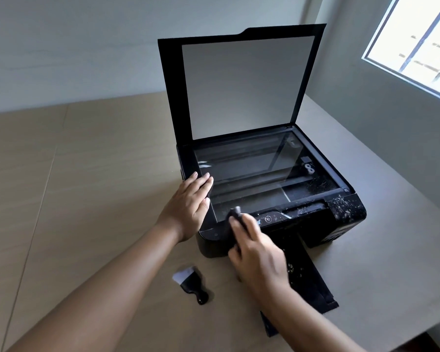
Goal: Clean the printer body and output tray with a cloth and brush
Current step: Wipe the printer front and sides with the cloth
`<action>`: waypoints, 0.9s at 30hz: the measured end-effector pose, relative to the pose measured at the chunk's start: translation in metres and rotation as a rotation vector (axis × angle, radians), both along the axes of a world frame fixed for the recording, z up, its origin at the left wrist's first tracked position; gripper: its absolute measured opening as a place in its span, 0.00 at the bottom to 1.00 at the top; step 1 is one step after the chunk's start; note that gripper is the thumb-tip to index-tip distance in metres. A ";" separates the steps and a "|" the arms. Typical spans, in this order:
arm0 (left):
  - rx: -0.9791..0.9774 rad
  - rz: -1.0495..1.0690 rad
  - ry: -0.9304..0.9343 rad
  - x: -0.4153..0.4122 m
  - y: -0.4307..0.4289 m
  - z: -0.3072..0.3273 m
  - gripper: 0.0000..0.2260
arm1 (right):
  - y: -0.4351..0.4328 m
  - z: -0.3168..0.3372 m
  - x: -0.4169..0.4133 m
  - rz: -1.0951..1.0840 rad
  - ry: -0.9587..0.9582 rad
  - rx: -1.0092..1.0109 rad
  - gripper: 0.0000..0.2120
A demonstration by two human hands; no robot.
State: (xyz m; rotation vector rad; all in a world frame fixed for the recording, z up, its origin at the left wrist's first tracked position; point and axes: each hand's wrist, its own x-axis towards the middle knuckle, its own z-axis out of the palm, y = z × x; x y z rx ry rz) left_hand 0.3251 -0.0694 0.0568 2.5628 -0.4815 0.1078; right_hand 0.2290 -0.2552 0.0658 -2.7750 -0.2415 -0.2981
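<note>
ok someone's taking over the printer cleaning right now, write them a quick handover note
Left hand: flat and open on the left edge of the black flatbed printer, steadying it.
Right hand: gripping a dark cloth, pressed on the front edge of the scanner glass beside the control panel; blurred.
Small black-handled brush with pale bristles: lying unused on the beige table, near the printer's front left corner.
Scanner lid: raised upright.
Done: front left of the body looks free of specks.
Left: pale specks cover the right front corner and the extended black output tray.
</note>
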 end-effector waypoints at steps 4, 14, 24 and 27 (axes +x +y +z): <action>0.014 -0.003 -0.009 0.001 0.000 -0.001 0.31 | 0.019 0.005 -0.009 0.194 0.000 -0.093 0.28; -0.011 0.014 -0.001 -0.001 0.001 0.002 0.26 | -0.081 -0.001 0.014 -0.146 0.014 -0.084 0.34; 0.137 0.132 0.200 0.002 -0.019 0.017 0.28 | -0.052 -0.003 0.001 -0.021 0.009 -0.090 0.33; 0.035 0.283 0.210 0.001 -0.040 0.016 0.26 | -0.059 -0.005 0.006 -0.087 0.001 -0.057 0.32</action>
